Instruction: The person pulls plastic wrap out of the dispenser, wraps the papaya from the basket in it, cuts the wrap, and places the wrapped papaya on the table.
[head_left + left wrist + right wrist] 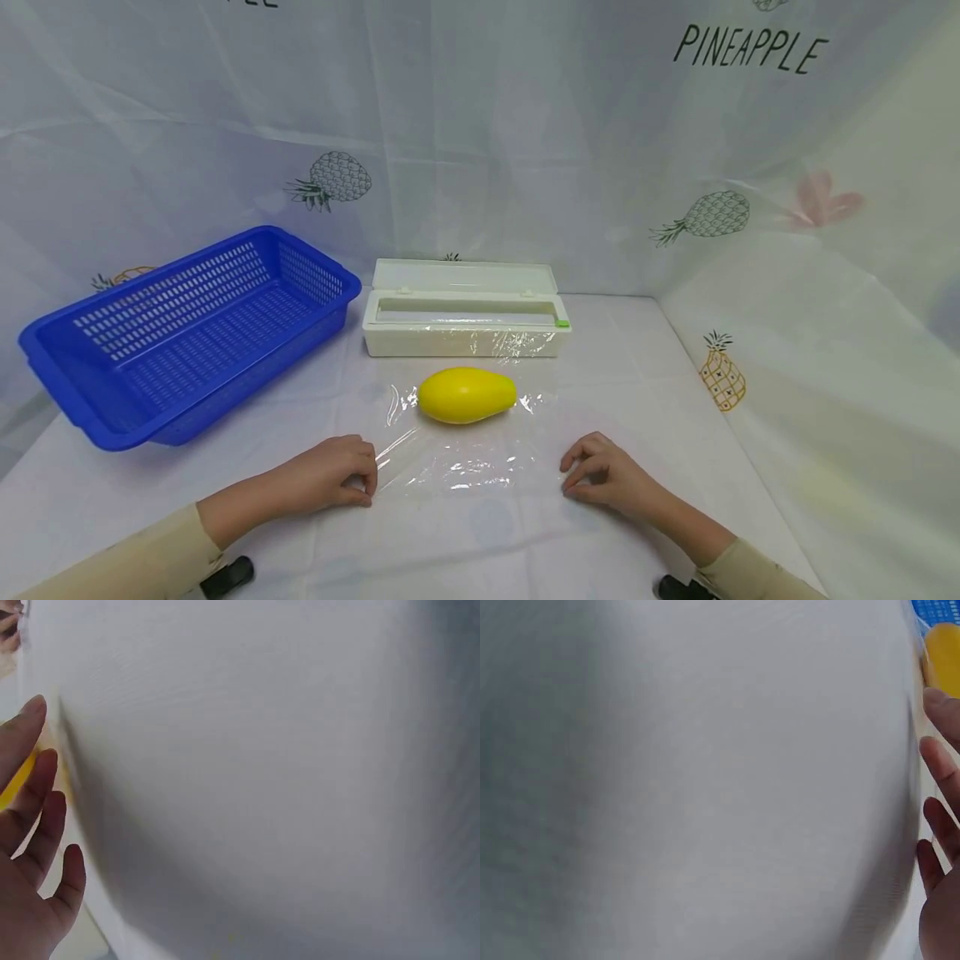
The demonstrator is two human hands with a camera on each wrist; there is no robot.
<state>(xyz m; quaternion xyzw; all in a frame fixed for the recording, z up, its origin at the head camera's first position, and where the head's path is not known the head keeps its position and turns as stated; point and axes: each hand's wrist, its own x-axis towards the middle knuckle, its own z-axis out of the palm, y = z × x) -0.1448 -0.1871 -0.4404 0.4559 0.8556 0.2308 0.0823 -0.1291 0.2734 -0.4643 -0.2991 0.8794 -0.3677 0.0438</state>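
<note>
A yellow papaya-shaped fruit (467,396) lies on a sheet of clear plastic wrap (468,475) spread over the white-covered table. The sheet runs back to a white wrap dispenser box (461,342), whose lid stands raised. At the sheet's front left corner, my left hand (330,477) pinches the edge between thumb and fingers. My right hand (609,477) pinches the front right corner, its other fingers bent. Both wrist views show mostly white cloth; fingers of the left hand (37,855) and right hand (943,817) appear at the frame edges, where the film's contact cannot be made out.
A blue plastic basket (217,333) with slotted sides sits at the back left. Behind the table hangs a white cloth (510,167) printed with pineapples, and another side of it rises at the right. A green slider (562,323) is on the dispenser's right end.
</note>
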